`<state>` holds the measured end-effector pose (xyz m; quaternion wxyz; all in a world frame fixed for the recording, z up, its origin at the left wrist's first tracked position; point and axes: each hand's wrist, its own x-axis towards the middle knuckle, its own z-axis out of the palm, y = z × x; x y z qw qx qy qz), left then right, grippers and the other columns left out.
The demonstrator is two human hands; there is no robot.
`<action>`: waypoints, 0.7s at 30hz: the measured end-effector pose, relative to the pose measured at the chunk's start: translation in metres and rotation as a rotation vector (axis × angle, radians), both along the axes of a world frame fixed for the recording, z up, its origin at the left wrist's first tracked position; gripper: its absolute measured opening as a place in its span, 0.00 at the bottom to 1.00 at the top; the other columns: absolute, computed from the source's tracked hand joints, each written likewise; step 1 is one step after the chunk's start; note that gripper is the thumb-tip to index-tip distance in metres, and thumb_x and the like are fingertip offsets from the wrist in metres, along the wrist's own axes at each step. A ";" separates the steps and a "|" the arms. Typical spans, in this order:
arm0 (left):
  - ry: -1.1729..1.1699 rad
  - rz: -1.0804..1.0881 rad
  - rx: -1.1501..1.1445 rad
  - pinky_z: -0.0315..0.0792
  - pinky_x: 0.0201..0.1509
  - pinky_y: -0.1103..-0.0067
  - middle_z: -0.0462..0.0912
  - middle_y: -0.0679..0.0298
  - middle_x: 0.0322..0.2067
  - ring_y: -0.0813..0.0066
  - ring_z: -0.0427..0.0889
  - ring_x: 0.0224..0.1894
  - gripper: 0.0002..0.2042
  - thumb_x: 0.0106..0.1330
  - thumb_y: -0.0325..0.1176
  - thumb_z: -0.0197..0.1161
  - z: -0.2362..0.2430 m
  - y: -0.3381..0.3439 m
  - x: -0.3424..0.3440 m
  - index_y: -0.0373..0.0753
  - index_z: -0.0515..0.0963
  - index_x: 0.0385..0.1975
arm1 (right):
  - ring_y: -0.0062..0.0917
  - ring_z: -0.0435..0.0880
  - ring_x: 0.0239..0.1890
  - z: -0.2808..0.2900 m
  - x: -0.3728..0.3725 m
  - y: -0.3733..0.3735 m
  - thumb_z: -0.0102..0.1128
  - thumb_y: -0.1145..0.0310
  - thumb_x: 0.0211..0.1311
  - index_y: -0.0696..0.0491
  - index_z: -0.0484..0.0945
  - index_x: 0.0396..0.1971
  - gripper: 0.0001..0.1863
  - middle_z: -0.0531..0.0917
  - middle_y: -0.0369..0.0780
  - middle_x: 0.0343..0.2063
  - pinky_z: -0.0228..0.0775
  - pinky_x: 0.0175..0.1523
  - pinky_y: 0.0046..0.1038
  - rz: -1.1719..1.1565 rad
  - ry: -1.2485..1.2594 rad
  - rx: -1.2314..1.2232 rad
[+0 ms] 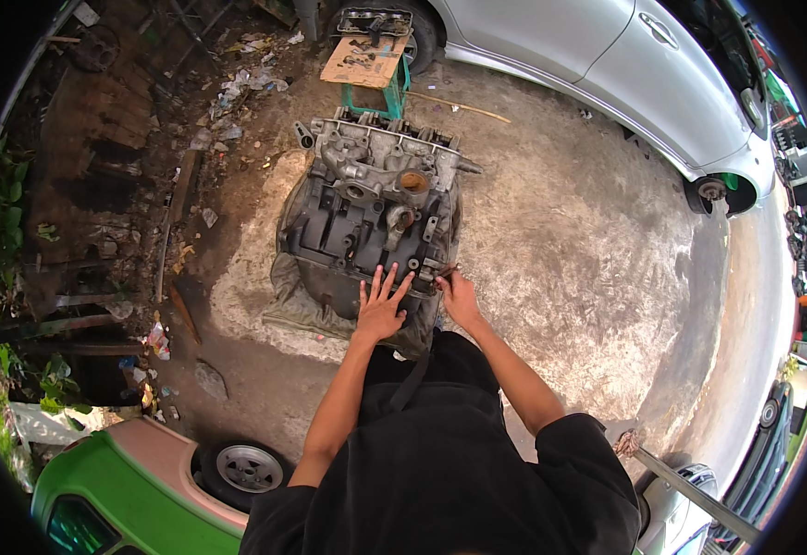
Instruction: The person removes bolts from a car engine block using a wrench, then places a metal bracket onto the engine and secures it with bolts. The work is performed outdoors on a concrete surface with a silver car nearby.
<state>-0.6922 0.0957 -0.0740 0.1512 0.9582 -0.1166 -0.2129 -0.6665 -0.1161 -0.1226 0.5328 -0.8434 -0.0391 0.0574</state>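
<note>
A dirty car engine block [318, 229] lies on a dark cloth sheet [289, 294] on the ground in front of me. Its lighter metal cylinder head [340, 148] is at the far side. My left hand [382, 313] rests flat with fingers spread on the block's near edge. At the near right corner, my right hand [460, 298] has its fingers pinched together against the engine. Something small and dark shows at those fingertips, but its kind cannot be made out.
Beyond the engine, a teal stool [375, 100] carries a cardboard sheet [363, 61] with small dark parts. A silver car [560, 51] stands at the far right. A green car [135, 490] is at the lower left. Litter [241, 88] lies along the left, and a thin stick [459, 105] is on the ground.
</note>
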 end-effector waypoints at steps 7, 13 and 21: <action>0.005 0.003 -0.007 0.37 0.76 0.46 0.35 0.70 0.78 0.57 0.31 0.79 0.45 0.63 0.38 0.67 0.001 0.000 0.001 0.72 0.45 0.75 | 0.31 0.83 0.27 -0.032 0.028 -0.007 0.48 0.62 0.77 0.61 0.73 0.37 0.16 0.84 0.46 0.28 0.79 0.34 0.34 -0.378 0.923 0.711; 0.003 0.004 -0.006 0.37 0.76 0.46 0.34 0.71 0.78 0.57 0.30 0.79 0.45 0.63 0.38 0.66 0.000 0.000 0.000 0.72 0.44 0.75 | 0.30 0.83 0.27 -0.037 0.017 -0.012 0.46 0.62 0.77 0.61 0.71 0.38 0.15 0.84 0.47 0.28 0.80 0.34 0.33 -0.484 0.900 0.766; 0.041 0.010 0.010 0.35 0.76 0.47 0.32 0.71 0.78 0.58 0.28 0.79 0.44 0.65 0.38 0.65 0.000 -0.001 0.001 0.72 0.44 0.75 | 0.30 0.86 0.31 -0.021 -0.010 -0.022 0.51 0.67 0.75 0.62 0.70 0.41 0.12 0.85 0.48 0.30 0.82 0.38 0.30 -0.374 0.349 0.590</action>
